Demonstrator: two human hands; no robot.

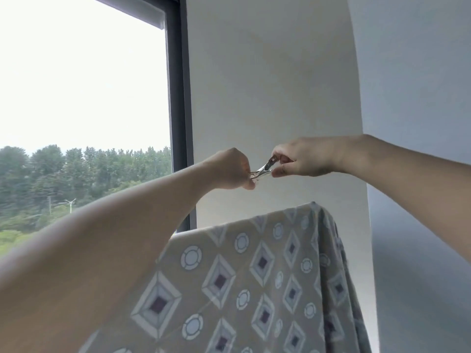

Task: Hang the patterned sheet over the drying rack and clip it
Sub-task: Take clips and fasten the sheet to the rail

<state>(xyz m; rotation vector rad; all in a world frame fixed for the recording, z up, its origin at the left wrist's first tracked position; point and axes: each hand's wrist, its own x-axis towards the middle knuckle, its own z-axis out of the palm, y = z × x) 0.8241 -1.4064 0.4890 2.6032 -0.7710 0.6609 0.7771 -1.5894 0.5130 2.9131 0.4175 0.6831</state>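
The patterned sheet [254, 271], tan with grey diamonds and pale circles, is draped over a rack that it hides completely; its top fold runs from centre to upper right. Above that fold both my hands are raised in front of the white wall. My right hand [300, 159] pinches the handle end of a small metal clip [263, 169] between thumb and fingers. My left hand [232, 169] has its curled fingers on the clip's other end, where more metal shows. The clip hangs apart from the sheet.
A tall window with a dark frame [178, 118] fills the left side, with trees beyond it. A white wall [275, 85] stands straight ahead and a grey wall [418, 98] closes in on the right, close to the sheet's right edge.
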